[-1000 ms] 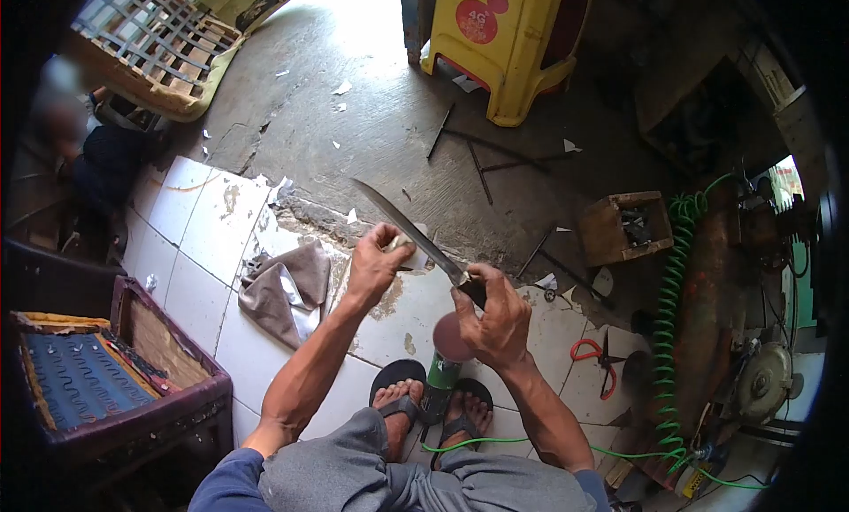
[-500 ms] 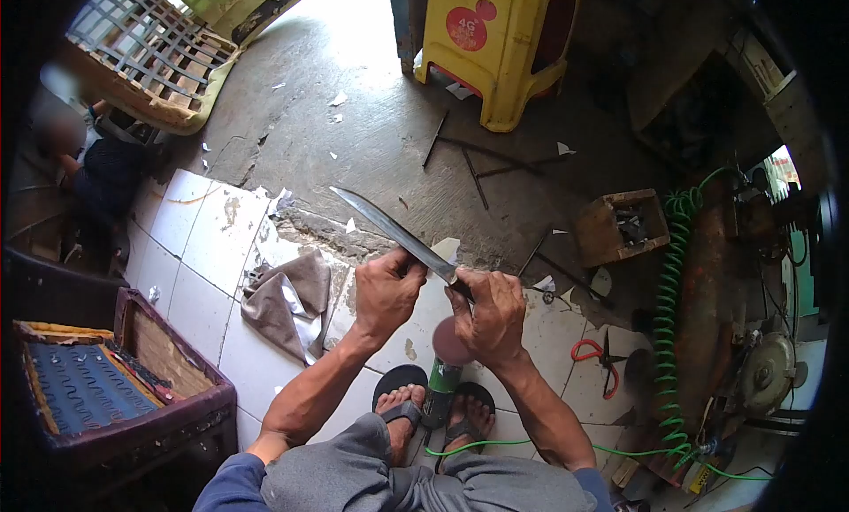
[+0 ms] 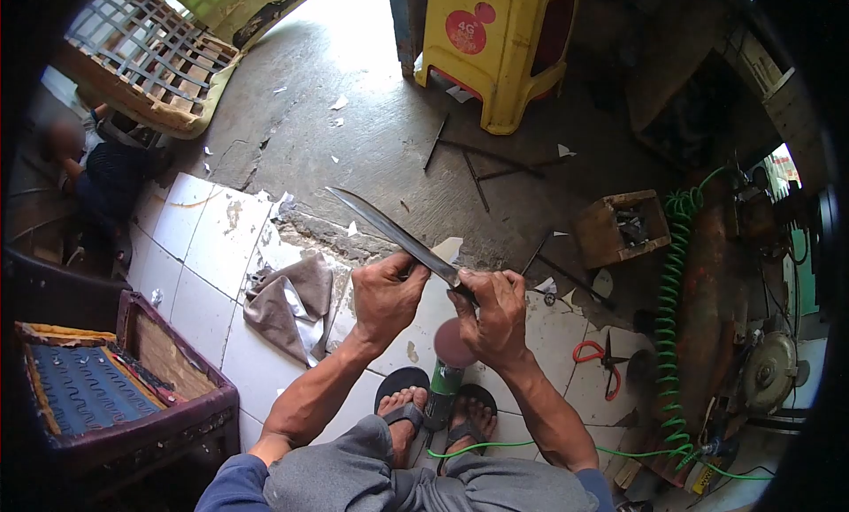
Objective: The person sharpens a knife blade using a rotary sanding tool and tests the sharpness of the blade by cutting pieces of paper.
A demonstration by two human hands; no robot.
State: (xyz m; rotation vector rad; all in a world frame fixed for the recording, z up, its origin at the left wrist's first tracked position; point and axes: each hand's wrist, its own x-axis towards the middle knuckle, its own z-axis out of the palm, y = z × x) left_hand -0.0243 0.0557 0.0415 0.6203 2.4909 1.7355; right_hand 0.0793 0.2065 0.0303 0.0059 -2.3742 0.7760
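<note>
A long knife (image 3: pixel 382 225) with a pointed grey blade is held up in front of me, its tip toward the upper left. My left hand (image 3: pixel 386 301) is closed on the blade, thumb and fingers pinching it partway along. My right hand (image 3: pixel 492 316) grips the other end, where the handle is mostly hidden by the fingers. Just below the right hand, an angle grinder (image 3: pixel 444 388) with a green body and a reddish-brown disc (image 3: pixel 455 342) stands between my feet. Neither hand touches the grinder.
Red-handled scissors (image 3: pixel 600 362) and a brown cloth (image 3: pixel 287 304) lie on the white tiles. A wooden box (image 3: pixel 594 233) holds scraps at right, near a coiled green hose (image 3: pixel 668 335). A yellow stool (image 3: pixel 495 52) stands ahead. Another person (image 3: pixel 110 171) is at far left, beyond a purple seat frame (image 3: pixel 190 415).
The knife has turned slightly in my hands, and its tip sits a little farther left. Both hands keep their hold in nearly the same place.
</note>
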